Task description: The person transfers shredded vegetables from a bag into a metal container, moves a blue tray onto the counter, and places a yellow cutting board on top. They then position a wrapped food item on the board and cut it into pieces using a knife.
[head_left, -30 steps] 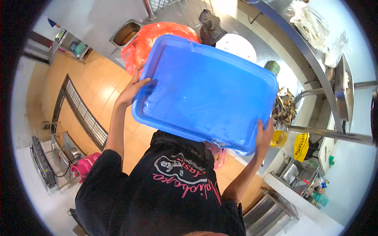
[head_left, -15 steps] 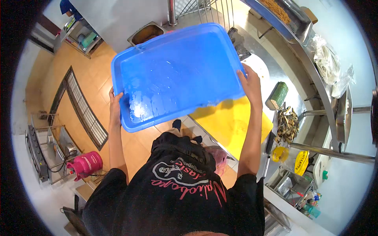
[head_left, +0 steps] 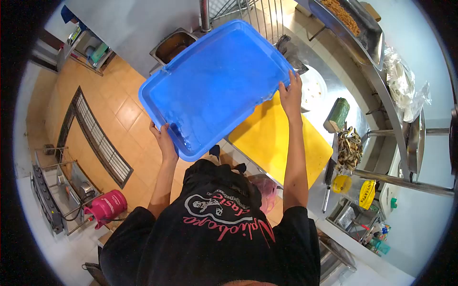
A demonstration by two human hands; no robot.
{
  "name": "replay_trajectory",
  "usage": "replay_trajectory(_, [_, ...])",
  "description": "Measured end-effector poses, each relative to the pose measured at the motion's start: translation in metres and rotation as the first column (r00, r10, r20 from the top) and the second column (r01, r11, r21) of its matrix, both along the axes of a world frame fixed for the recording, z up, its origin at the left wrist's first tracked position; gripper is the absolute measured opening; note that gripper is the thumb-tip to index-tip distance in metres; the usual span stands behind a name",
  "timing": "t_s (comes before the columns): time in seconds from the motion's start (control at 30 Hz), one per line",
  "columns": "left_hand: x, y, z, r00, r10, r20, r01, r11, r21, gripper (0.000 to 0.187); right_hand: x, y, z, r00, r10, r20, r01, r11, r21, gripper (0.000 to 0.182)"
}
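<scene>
A large blue tray (head_left: 219,86) with wet patches on its surface hangs tilted in the air in front of me. My left hand (head_left: 164,139) grips its lower left corner, and my right hand (head_left: 291,95) is closed round its right edge. Below the tray's right side lies a yellow cutting board (head_left: 281,143) on the steel counter. The tray covers the board's upper left part. Beside the board are a knife (head_left: 327,183), a cut green vegetable (head_left: 337,114) and a heap of dark sliced pieces (head_left: 349,148).
A white round container (head_left: 312,89) stands behind the board. A sink (head_left: 174,45) is beyond the tray. Shelf rails and a metal food tray (head_left: 369,33) are at upper right. A pink gas cylinder (head_left: 106,208) and a floor grate (head_left: 100,138) are at left.
The blue tray has tilted further, its left side lower and its right corner drawn in. My left hand has moved right and down, my right hand slightly left. More of the white container shows.
</scene>
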State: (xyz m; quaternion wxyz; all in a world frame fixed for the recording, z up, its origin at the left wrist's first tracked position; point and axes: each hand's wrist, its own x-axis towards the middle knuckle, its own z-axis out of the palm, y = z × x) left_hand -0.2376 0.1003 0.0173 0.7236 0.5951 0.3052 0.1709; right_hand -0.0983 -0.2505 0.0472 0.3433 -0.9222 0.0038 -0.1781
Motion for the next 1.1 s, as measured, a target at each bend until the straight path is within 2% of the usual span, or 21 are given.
replay_trajectory(0.07, [-0.005,-0.002,0.003,1.0,0.026,-0.007,-0.026,1.0,0.007,0.05,0.001,0.001,-0.012,0.999,-0.052,0.008,0.052,0.996,0.069,0.052])
replay_trajectory(0.2, [-0.011,0.013,0.007,1.0,-0.028,-0.01,0.028,1.0,-0.001,0.049,-0.002,-0.003,-0.005,0.994,-0.107,0.022,0.106,0.994,0.036,0.049])
replay_trajectory(0.27, [-0.01,0.02,0.01,0.999,-0.041,0.023,0.04,0.998,0.046,0.048,-0.001,-0.007,0.005,0.985,-0.117,-0.126,0.153,0.934,0.323,0.051])
replay_trajectory(0.3, [-0.01,0.022,0.013,0.999,-0.044,0.025,0.043,0.998,0.045,0.048,0.002,-0.013,0.006,0.985,-0.12,-0.124,0.154,0.934,0.323,0.051])
replay_trajectory(0.37, [-0.008,0.027,0.021,0.999,-0.047,0.005,0.047,0.999,0.001,0.048,0.015,-0.028,0.009,0.944,-0.33,-0.011,0.328,0.934,0.141,0.05])
replay_trajectory(0.4, [-0.009,0.03,0.023,0.997,-0.078,0.011,0.078,0.997,0.001,0.049,0.021,-0.031,0.009,0.943,-0.333,-0.01,0.331,0.933,0.142,0.05])
replay_trajectory(0.5, [-0.007,0.037,0.026,0.994,-0.099,0.047,0.1,0.995,-0.02,0.049,0.049,-0.042,0.013,0.959,-0.282,-0.006,0.281,0.957,-0.067,0.086])
replay_trajectory(0.53, [-0.005,0.042,0.022,0.994,-0.099,0.046,0.1,0.995,-0.016,0.051,0.062,-0.042,0.019,0.95,-0.262,-0.168,0.257,0.965,-0.048,0.103])
replay_trajectory(0.57, [-0.004,0.044,0.021,0.992,-0.112,0.053,0.113,0.993,-0.015,0.051,0.071,-0.039,0.022,0.944,-0.237,-0.227,0.227,0.971,-0.071,0.106])
replay_trajectory(0.63, [-0.004,0.044,0.021,0.993,-0.114,0.04,0.112,0.993,0.037,0.052,0.088,-0.034,0.021,0.892,-0.229,-0.389,0.205,0.973,-0.105,0.103])
replay_trajectory(0.7, [-0.004,0.041,0.024,0.99,-0.141,0.016,0.14,0.99,0.007,0.054,0.103,-0.032,0.013,0.819,-0.279,-0.502,0.217,0.96,-0.179,0.082])
replay_trajectory(0.73, [-0.005,0.037,0.028,0.992,-0.127,-0.003,0.127,0.992,0.012,0.054,0.114,-0.038,-0.004,0.845,-0.242,-0.478,0.177,0.968,-0.178,0.059])
replay_trajectory(0.77, [-0.004,0.035,0.031,0.994,-0.111,-0.024,0.111,0.994,0.018,0.053,0.126,-0.04,-0.023,0.845,-0.263,-0.466,0.234,0.965,-0.12,0.038])
replay_trajectory(0.83, [-0.004,0.035,0.028,0.995,-0.095,-0.02,0.095,0.995,-0.01,0.053,0.127,-0.037,-0.003,0.811,-0.115,-0.574,0.271,0.943,0.195,0.025])
replay_trajectory(0.87, [-0.005,0.039,0.022,0.994,-0.11,-0.009,0.11,0.994,-0.012,0.052,0.13,-0.038,-0.004,0.81,-0.113,-0.575,0.268,0.944,0.192,0.025])
replay_trajectory(0.9, [-0.003,0.04,0.021,0.992,-0.123,0.002,0.123,0.992,-0.012,0.052,0.135,-0.042,-0.007,0.868,-0.032,-0.496,0.287,0.847,0.448,0.02])
replay_trajectory(0.93, [-0.002,0.039,0.021,0.993,-0.119,0.002,0.119,0.993,-0.012,0.052,0.143,-0.046,-0.009,0.92,0.023,-0.392,0.269,0.689,0.673,0.015])
replay_trajectory(0.97, [0.0,0.038,0.023,0.992,-0.122,0.007,0.122,0.992,-0.011,0.052,0.151,-0.052,-0.01,0.92,0.026,-0.391,0.266,0.691,0.673,0.015])
replay_trajectory(1.03, [0.004,0.036,0.025,0.992,-0.127,0.008,0.127,0.992,-0.012,0.051,0.163,-0.062,-0.006,0.981,0.006,-0.196,0.166,0.502,0.849,0.012])
replay_trajectory(1.1, [0.008,0.034,0.025,0.989,-0.145,0.016,0.145,0.988,-0.043,0.051,0.177,-0.071,0.004,0.984,0.011,-0.18,0.149,0.508,0.849,0.013])
